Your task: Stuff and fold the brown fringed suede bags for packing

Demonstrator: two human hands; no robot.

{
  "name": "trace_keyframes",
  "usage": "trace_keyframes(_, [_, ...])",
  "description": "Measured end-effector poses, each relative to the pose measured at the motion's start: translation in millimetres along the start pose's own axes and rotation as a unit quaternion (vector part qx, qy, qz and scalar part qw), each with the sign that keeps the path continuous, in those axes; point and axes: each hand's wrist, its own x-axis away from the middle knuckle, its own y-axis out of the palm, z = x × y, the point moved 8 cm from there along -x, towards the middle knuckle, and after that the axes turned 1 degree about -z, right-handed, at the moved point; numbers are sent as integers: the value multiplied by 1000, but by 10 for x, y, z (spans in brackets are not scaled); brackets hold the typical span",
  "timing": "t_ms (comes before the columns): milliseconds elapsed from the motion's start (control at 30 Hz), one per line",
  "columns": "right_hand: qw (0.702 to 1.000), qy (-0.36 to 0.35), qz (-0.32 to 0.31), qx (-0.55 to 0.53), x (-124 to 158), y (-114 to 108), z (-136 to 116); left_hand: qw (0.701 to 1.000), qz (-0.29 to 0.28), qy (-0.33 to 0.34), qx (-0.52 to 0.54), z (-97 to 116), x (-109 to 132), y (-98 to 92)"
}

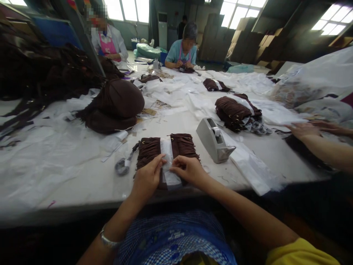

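Observation:
A brown fringed bag lies flat on the table in front of me, with a white paper band around its middle. My left hand rests on the bag's left part, its fingertips pinched together at the band's left edge. From the right, my right hand has thumb and forefinger closed at the band. Anything between the fingertips of either hand is too small to make out. Right of the bag stands a grey tape dispenser. A coiled dark strap lies at its left.
Flat plastic bags lie right of the dispenser. Banded brown bags sit behind it, and a brown bag stands at the left. A co-worker's hands reach in at the right. Two people work across the table.

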Motion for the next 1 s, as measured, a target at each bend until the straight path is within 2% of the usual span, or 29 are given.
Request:
trace_keyframes(100, [997,-40,22,70,68,-50,-98,999,-12,38,15,4,-5,-12])
trace_keyframes(233, [982,-109,35,152,230,-72,-249,994,-63,91,19,56,-27,-13])
trace_keyframes(433, [955,-213,115,173,438,-193,-453,987,-89,129,-21,169,-16,-6])
trace_keyframes(567, [949,-258,89,161,426,-134,-504,983,-58,168,-43,260,100,17])
trace_keyframes(733, [921,-337,60,188,408,-15,-599,975,-40,209,-66,369,229,20])
trace_keyframes(800, [925,-311,61,207,348,8,-552,973,-43,220,-64,405,260,24])
trace_keyframes(1000, [963,-137,54,225,122,32,-259,974,-53,216,-48,399,315,54])
